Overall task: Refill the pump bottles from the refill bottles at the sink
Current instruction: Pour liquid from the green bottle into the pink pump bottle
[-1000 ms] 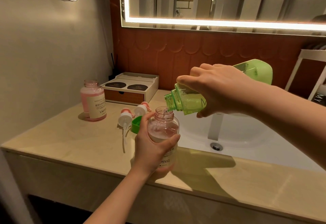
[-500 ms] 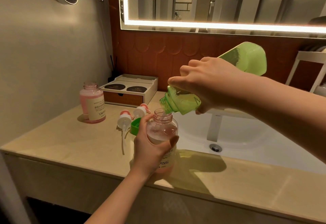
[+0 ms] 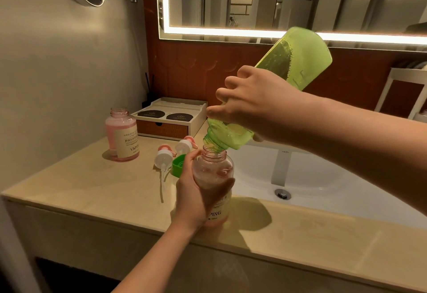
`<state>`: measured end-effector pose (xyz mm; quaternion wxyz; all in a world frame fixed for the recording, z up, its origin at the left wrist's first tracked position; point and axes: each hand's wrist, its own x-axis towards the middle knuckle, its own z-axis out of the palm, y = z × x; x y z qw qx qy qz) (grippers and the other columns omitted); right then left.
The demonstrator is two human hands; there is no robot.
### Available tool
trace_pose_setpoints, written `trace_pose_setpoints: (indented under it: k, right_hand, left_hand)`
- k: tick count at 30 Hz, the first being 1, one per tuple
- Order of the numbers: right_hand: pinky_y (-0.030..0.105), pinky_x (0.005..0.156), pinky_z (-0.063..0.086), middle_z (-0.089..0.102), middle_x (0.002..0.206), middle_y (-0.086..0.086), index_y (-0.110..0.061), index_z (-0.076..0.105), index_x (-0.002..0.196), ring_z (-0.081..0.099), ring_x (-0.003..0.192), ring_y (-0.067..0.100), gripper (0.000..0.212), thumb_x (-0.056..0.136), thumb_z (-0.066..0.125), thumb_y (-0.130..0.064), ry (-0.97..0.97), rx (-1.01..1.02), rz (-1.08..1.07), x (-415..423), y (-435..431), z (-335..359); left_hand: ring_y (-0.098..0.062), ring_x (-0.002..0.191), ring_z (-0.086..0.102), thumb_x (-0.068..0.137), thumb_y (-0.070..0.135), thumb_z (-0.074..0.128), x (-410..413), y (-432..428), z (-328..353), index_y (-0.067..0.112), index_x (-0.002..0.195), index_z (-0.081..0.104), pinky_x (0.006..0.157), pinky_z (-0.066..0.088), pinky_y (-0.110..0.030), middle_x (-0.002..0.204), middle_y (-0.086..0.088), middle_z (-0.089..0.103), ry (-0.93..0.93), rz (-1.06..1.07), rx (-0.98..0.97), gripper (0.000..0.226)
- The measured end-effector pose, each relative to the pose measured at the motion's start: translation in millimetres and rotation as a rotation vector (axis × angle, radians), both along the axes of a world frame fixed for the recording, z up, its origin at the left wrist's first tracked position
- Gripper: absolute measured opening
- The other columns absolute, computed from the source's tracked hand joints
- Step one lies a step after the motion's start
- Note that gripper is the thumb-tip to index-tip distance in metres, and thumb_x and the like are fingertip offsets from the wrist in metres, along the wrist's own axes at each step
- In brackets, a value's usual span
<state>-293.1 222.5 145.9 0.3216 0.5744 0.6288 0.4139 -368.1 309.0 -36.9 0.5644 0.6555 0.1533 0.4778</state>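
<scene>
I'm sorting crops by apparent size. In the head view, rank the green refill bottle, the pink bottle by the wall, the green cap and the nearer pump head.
1. green refill bottle, largest, though closest to the camera.
2. pink bottle.
3. green cap and pump head: about alike, cap partly hidden, so not ranked.

The right hand [image 3: 256,108] has tipped the green refill bottle [image 3: 298,61] much steeper. It lay near level a second ago, and its base now rises up against the mirror's lit strip [image 3: 231,31]. Its mouth has dropped from just above the pump bottle [image 3: 213,172] onto the rim of that bottle's open neck.
</scene>
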Motion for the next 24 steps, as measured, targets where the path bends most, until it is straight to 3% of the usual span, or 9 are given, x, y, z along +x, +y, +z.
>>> trace_pose_setpoints:
  k: [2,6,7,9,12,14,16,19,24]
  right_hand:
    - [0.042,0.100,0.037,0.043,0.132,0.014,-0.015,0.025,0.142,0.042,0.120,0.032,0.062,0.090,0.056,-0.024,-0.020,-0.007,0.001,-0.7,-0.3,-0.9]
    - [0.042,0.101,0.032,0.040,0.134,0.015,-0.013,0.023,0.141,0.039,0.123,0.033,0.055,0.093,0.050,-0.018,-0.038,-0.018,0.016,-1.2,-1.2,-1.2]
    - [0.042,0.101,0.032,0.041,0.134,0.015,-0.013,0.023,0.141,0.039,0.123,0.033,0.055,0.093,0.050,-0.019,-0.035,-0.013,0.024,-1.4,-1.1,-1.4]
    - [0.042,0.102,0.035,0.043,0.132,0.015,-0.014,0.025,0.141,0.041,0.121,0.033,0.058,0.091,0.053,-0.022,-0.026,0.003,0.058,-1.1,-0.8,-1.1]
    - [0.042,0.100,0.036,0.044,0.131,0.013,-0.017,0.024,0.141,0.042,0.120,0.032,0.066,0.087,0.059,-0.029,0.008,0.020,0.083,4.0,-1.6,-1.8]
    - [0.041,0.098,0.036,0.045,0.130,0.011,-0.020,0.023,0.141,0.043,0.118,0.030,0.074,0.082,0.065,-0.037,0.056,0.033,0.080,9.2,-3.9,-3.3]
    - [0.041,0.095,0.037,0.047,0.126,0.008,-0.024,0.024,0.141,0.045,0.114,0.028,0.084,0.075,0.071,-0.044,0.103,0.057,0.073,17.3,-5.1,-6.7]
    - [0.039,0.091,0.038,0.052,0.122,0.006,-0.025,0.028,0.142,0.049,0.109,0.026,0.094,0.065,0.075,-0.052,0.225,0.123,0.053,33.2,-6.2,-15.5]
    - [0.039,0.085,0.040,0.060,0.112,0.006,-0.020,0.042,0.138,0.056,0.097,0.027,0.097,0.055,0.082,-0.051,0.487,0.245,0.111,55.2,-5.7,-36.0]
  left_hand:
    - [-0.015,0.110,0.055,0.072,0.038,0.065,1.2,3.2,-3.7,0.026,0.125,0.044,0.093,0.048,-0.035,0.119,0.004,0.058,0.021,0.017,0.017,0.058]
    - [-0.006,0.109,0.054,0.085,0.014,0.064,3.4,7.4,-7.2,0.030,0.123,0.043,0.085,0.046,-0.009,0.117,0.013,0.057,0.044,0.043,0.026,0.046]
    - [-0.005,0.109,0.053,0.085,0.016,0.064,3.3,6.9,-6.0,0.029,0.124,0.043,0.084,0.045,-0.008,0.116,0.013,0.057,0.041,0.041,0.021,0.046]
    - [-0.009,0.110,0.054,0.083,0.033,0.061,2.5,4.3,-3.4,0.027,0.126,0.044,0.091,0.047,-0.020,0.118,0.009,0.057,0.019,0.015,-0.007,0.047]
    - [-0.015,0.112,0.053,0.062,0.064,0.062,0.6,0.3,-1.0,0.023,0.128,0.044,0.095,0.047,-0.034,0.120,0.003,0.058,0.006,0.006,-0.026,0.080]
    - [-0.010,0.110,0.055,0.050,0.056,0.072,-1.2,-0.4,-0.5,0.024,0.126,0.044,0.090,0.049,-0.027,0.117,0.008,0.059,0.043,0.047,0.051,0.088]
    - [-0.003,0.105,0.057,0.051,0.045,0.085,-1.5,1.3,-2.2,0.032,0.119,0.045,0.084,0.050,-0.016,0.112,0.014,0.059,0.053,0.064,0.081,0.080]
    - [0.007,0.099,0.056,0.050,0.038,0.086,-2.0,2.4,-2.6,0.040,0.109,0.044,0.076,0.045,-0.005,0.108,0.019,0.057,0.058,0.076,0.104,0.072]
    - [-0.003,0.103,0.054,0.058,0.023,0.081,-2.2,1.1,-2.5,0.040,0.109,0.042,0.076,0.046,-0.006,0.111,0.016,0.053,0.041,0.057,0.107,0.065]
